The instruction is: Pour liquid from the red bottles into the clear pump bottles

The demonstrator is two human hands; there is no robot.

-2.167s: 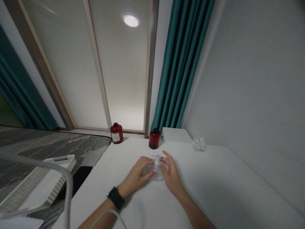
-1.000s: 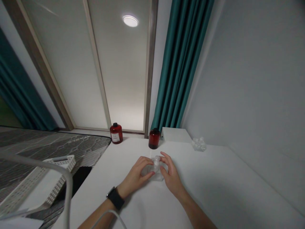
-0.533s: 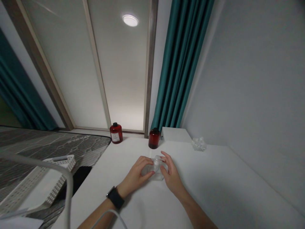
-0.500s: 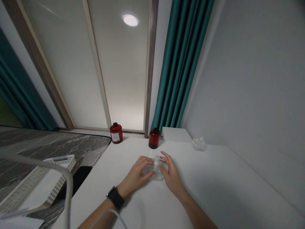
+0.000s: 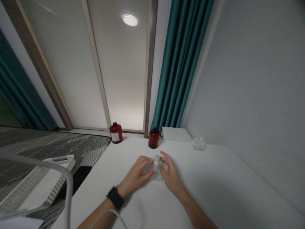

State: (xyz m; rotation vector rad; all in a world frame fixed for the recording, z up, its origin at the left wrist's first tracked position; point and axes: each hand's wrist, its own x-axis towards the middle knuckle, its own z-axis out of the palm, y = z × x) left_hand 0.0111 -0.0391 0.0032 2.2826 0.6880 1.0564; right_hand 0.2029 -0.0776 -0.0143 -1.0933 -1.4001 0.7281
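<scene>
1. White table [image 5: 214, 181], pale wall [image 5: 252, 79] to its R; frosted door [image 5: 121, 79] and teal curtain [image 5: 183, 63] beyond far edge.
2. Clear btl. [image 5: 156, 177], qty 1, w/ what looks like pump head [image 5: 156, 157]; partly hidden by fingers. Loc.: upright between both hands, inboard of table's far edge, well in from L edge.
3. Handling (est.): light if empty, fill level can't be told; stiff plastic or glass, smooth, prob. slippery if wet; pump head likely the weak pt. Best hold: low on body, both sides, w/ other thumb + finger at collar.
4. Grip, L hand [image 5: 138, 171]: thumb + fingers curved, tips apparently pinching clear btl. about its neck, L side.
5. Grip, R hand [image 5: 172, 175]: fingers bent, thumb apart from them, tips at opp. side by pump head; pinching or only steadying, can't tell.
6. Red btl. [image 5: 116, 128], black cap, table's far L corner: white label [image 5: 115, 137], text too small to read.
7. Dark red btl. [image 5: 154, 138], far edge, beyond clear btl.: no label on visible side.
8. White box [image 5: 176, 134] + crumpled clear wrap [image 5: 199, 144], far edge, R of dark red btl.: no print seen.
9. Black watch [image 5: 115, 197], L wrist: no brand legible.
</scene>
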